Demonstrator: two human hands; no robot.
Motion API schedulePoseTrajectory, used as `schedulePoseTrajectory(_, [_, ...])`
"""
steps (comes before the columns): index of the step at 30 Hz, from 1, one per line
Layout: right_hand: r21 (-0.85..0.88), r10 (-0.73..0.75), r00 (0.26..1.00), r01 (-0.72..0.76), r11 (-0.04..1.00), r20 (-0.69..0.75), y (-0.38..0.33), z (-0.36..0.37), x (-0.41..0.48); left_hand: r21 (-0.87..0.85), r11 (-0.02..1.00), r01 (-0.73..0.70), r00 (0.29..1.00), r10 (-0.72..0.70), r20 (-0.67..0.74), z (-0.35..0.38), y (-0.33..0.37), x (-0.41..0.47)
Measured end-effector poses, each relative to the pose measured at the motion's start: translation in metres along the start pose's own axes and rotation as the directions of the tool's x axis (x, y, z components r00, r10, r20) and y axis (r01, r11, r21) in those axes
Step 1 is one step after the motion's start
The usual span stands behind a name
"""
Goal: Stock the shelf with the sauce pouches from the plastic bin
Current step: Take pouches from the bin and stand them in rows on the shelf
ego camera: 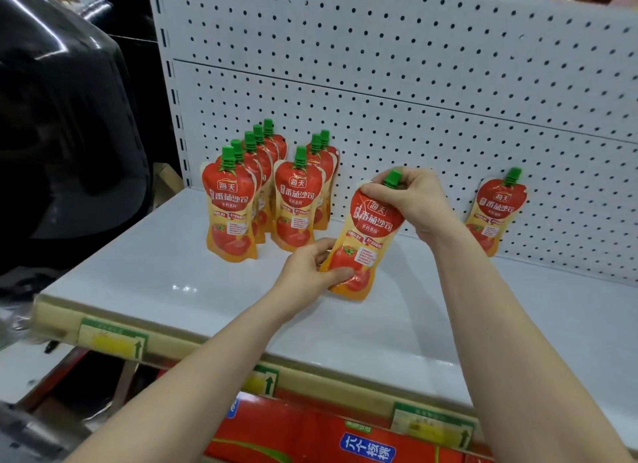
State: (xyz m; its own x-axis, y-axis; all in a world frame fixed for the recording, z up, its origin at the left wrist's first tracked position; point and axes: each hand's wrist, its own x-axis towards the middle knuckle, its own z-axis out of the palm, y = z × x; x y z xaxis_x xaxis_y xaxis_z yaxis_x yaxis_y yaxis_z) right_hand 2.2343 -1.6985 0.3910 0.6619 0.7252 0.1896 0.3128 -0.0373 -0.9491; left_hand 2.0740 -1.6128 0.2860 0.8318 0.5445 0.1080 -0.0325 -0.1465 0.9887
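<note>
- Red cartons (pixel 303 435) sit on the level below, closest to the lens, under the front rail with its price tags (pixel 114 342). The plastic bin is not in view.
- Both forearms reach over that rail. The left hand (pixel 310 266) grips the lower body of one sauce pouch (pixel 369 235), thumb across the front. The right hand (pixel 414 200) pinches the top around the green cap (pixel 393 179).
- That pouch is tilted, cap leaning right. I cannot tell whether its base touches the shelf (pixel 155 276) or hangs just above it.
- The step in hand looks like standing this pouch to start a third row, to the right of the two already built.
- To do it well: bring it upright with the label facing out, and press the base flat so the bottom fold spreads. Line it up with the front pouches of the left row (pixel 229 207) and the second row (pixel 297 207). Free the lower grip first and the cap last.
- These soft pouches likely topple easily, so a knock on the second row's front pouch could fell those behind it.
- Open room is generous. Bare shelf runs from the second row to a lone pouch (pixel 493 210) leaning on the pegboard back (pixel 414 83).
- The front edge is well apart from the held pouch. The left row stands near the shelf's left end.
</note>
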Motion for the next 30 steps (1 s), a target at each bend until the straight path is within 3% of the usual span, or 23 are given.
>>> schedulePoseTrajectory(5, [0.052,-0.017,0.999,0.020,0.998,-0.047,0.000,0.012,0.008,-0.015,1.000,-0.023,1.000,0.022,-0.011,-0.010,0.002,0.003])
schedulePoseTrajectory(10, [0.038,0.045,0.994,-0.049,0.998,0.095,0.003,0.007,0.014,-0.065,0.998,-0.027,0.998,0.023,-0.057,-0.017,0.001,0.007])
schedulePoseTrajectory(13, [0.037,0.000,0.998,-0.002,0.999,0.064,0.005,0.007,0.018,0.089,0.994,-0.061,0.993,0.069,-0.091,-0.016,0.009,0.009])
schedulePoseTrajectory(15, [0.039,-0.024,0.999,0.022,0.999,0.034,0.005,0.003,0.023,0.438,0.888,-0.142,0.944,0.255,-0.210,-0.022,0.023,0.017])
schedulePoseTrajectory(17, [0.009,-0.025,0.999,0.025,1.000,0.021,0.006,-0.003,0.030,0.737,0.656,-0.165,0.813,0.514,-0.275,-0.035,0.048,0.028])
schedulePoseTrajectory(19, [-0.097,-0.042,0.999,0.041,0.994,-0.010,0.010,-0.007,0.040,0.854,0.505,-0.129,0.756,0.607,-0.245,-0.049,0.069,0.045])
schedulePoseTrajectory(21, [-0.216,-0.081,0.995,0.068,0.974,-0.052,0.013,-0.004,0.048,0.914,0.398,-0.079,0.782,0.594,-0.191,-0.058,0.080,0.063])
schedulePoseTrajectory(24, [-0.297,-0.106,0.993,0.086,0.951,-0.051,0.017,0.007,0.061,0.945,0.319,-0.072,0.822,0.555,-0.125,-0.063,0.083,0.077])
schedulePoseTrajectory(30, [-0.266,-0.128,0.984,0.158,0.951,0.125,0.020,0.041,0.078,0.941,0.322,-0.101,0.807,0.580,-0.112,-0.067,0.076,0.076])
